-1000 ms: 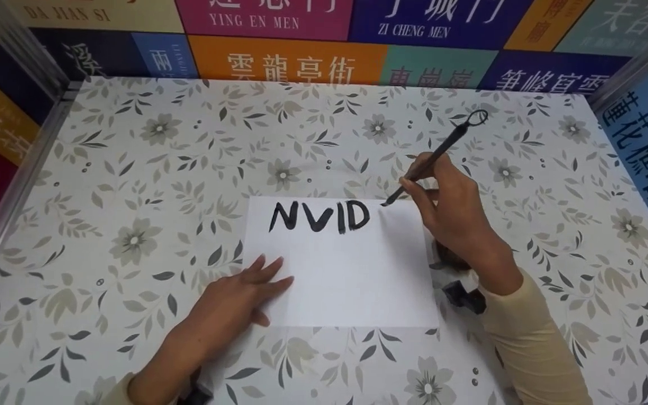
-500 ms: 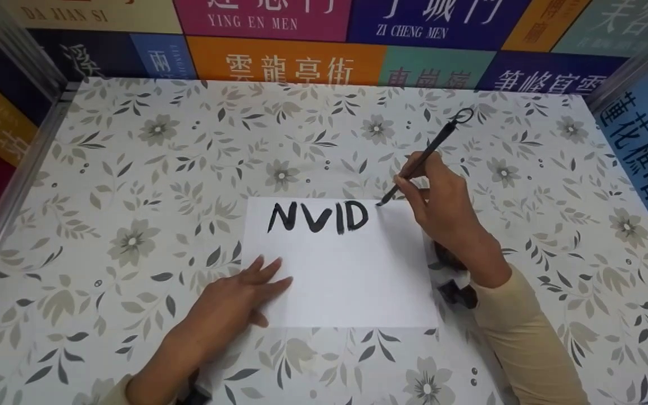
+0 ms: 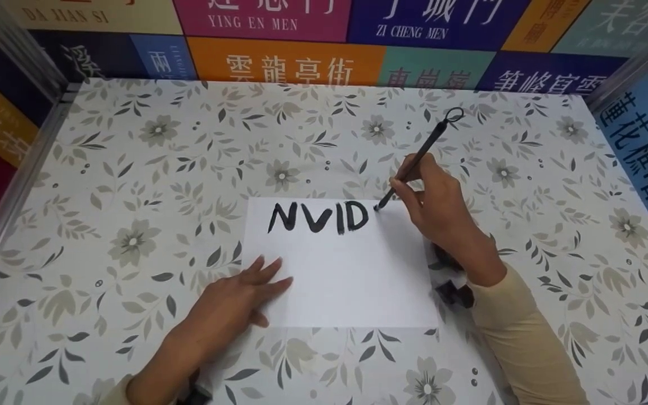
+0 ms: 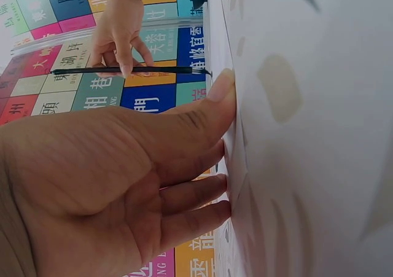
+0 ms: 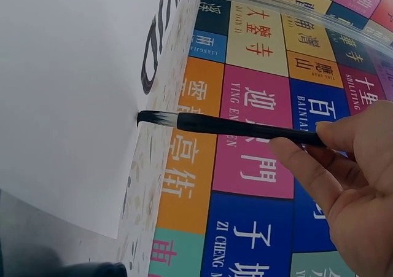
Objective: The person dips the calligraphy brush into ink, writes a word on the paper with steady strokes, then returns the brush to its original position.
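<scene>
My right hand point(image 3: 439, 205) pinches the dark handle of a calligraphy brush point(image 3: 422, 149), which leans with its hanging loop up and to the right. In the right wrist view the black-inked bristles point(image 5: 153, 118) bend against the paper. White paper point(image 3: 346, 275) lies flat, with bold black letters "NVID" point(image 3: 318, 217) along its top; the brush tip sits just right of the D. My left hand point(image 3: 234, 298) rests with spread fingers on the paper's left edge. From the left wrist view, its thumb point(image 4: 209, 108) and fingertips press down at the sheet.
A floral-patterned cloth point(image 3: 133, 242) covers the table. Colourful panels with Chinese characters point(image 3: 284, 59) stand along the back and both sides. Dark wrist-camera mounts point(image 3: 454, 293) show beneath the wrists, and beige sleeves point(image 3: 526, 343) cover the forearms.
My right hand has moved slightly left with the brush, its tip shifting left and a little down toward the D. The left hand and the paper have stayed in place.
</scene>
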